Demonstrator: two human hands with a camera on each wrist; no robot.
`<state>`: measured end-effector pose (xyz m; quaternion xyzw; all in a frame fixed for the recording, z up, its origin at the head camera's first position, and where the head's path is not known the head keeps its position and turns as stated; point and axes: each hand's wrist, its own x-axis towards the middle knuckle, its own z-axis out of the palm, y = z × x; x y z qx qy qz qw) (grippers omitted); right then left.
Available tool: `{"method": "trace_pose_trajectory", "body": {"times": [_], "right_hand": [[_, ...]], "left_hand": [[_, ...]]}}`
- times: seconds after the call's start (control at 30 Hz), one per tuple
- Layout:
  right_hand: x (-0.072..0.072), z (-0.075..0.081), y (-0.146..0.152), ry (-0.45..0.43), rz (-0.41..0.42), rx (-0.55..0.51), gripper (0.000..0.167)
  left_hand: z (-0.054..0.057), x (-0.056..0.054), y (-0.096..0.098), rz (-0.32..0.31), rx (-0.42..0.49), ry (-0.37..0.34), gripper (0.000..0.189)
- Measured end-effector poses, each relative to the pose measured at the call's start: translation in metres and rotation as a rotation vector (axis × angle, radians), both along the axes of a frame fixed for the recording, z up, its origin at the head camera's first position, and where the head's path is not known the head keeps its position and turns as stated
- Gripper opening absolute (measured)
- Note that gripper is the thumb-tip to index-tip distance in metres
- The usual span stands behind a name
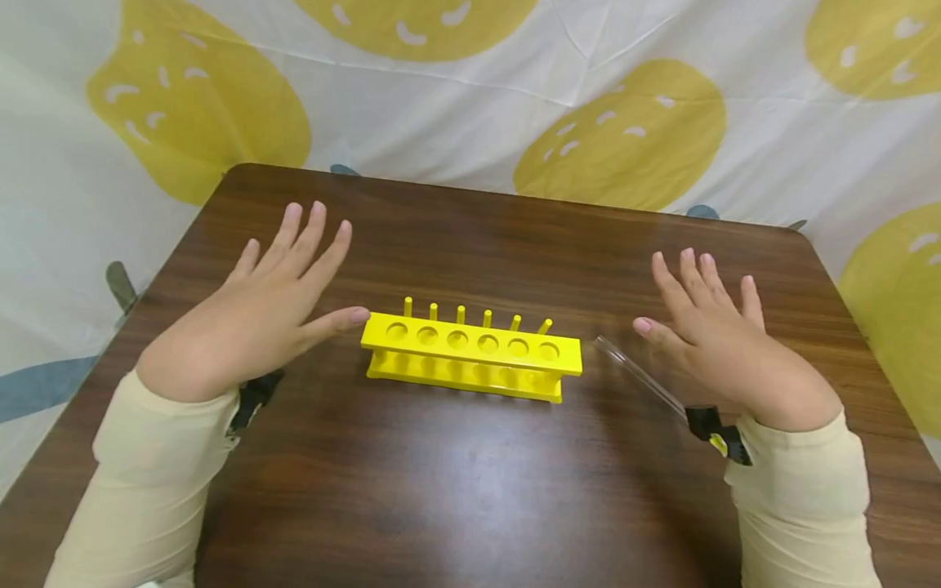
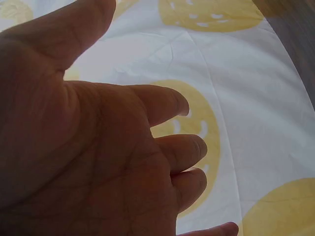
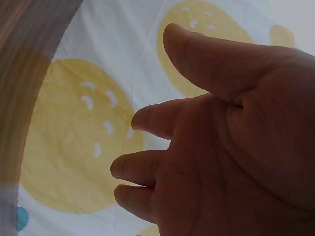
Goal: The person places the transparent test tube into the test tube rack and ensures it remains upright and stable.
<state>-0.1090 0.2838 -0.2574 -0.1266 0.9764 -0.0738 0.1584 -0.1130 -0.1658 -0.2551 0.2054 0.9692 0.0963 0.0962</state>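
In the head view a yellow test tube rack (image 1: 470,355) stands mid-table, with a row of round holes and several upright pegs along its back. To its right lies a clear glass tube (image 1: 639,376), slanting toward me, its near end hidden behind the right wrist's camera. My left hand (image 1: 250,310) is spread out left of the rack, its thumb tip overlapping the rack's left corner in this view. On the other side, my right hand (image 1: 713,343) is held with fingers spread above the tube's right. Both palms, seen in the wrist views, hold nothing.
The dark wooden table (image 1: 456,490) has rounded far corners. Behind it hangs a white cloth (image 1: 470,106) printed with big yellow lemons. Small black cameras sit on both wrists, the right camera (image 1: 706,425) being close to the tube.
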Motion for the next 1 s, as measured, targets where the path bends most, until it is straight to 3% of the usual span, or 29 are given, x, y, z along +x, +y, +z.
{"method": "trace_pose_trajectory", "body": {"times": [0.23,0.37,0.47,0.63,0.77,0.87,1.0], "right_hand": [[-0.018,-0.015,0.01,-0.098,-0.031,-0.027,0.088],[-0.029,-0.028,0.019,-0.214,-0.068,-0.047,0.088],[-0.034,-0.039,0.022,-0.257,-0.034,-0.037,0.085],[-0.038,-0.05,0.019,-0.192,0.07,-0.011,0.054],[-0.037,-0.054,0.007,-0.176,0.024,0.015,0.041],[-0.034,-0.057,-0.004,-0.146,-0.02,0.062,0.039],[-0.029,-0.063,-0.015,-0.032,0.009,0.109,0.033]], "left_hand": [[-0.004,0.0,0.007,-0.016,-0.023,-0.001,0.095],[-0.009,0.0,0.015,-0.091,-0.028,-0.014,0.1],[-0.013,0.0,0.02,-0.152,-0.018,-0.036,0.103],[-0.02,0.0,0.026,-0.181,-0.025,-0.062,0.095],[-0.023,0.0,0.031,-0.205,-0.051,-0.042,0.08],[-0.027,-0.001,0.035,-0.226,-0.06,0.016,0.071],[-0.034,-0.001,0.041,-0.25,-0.09,0.144,0.061]]}}
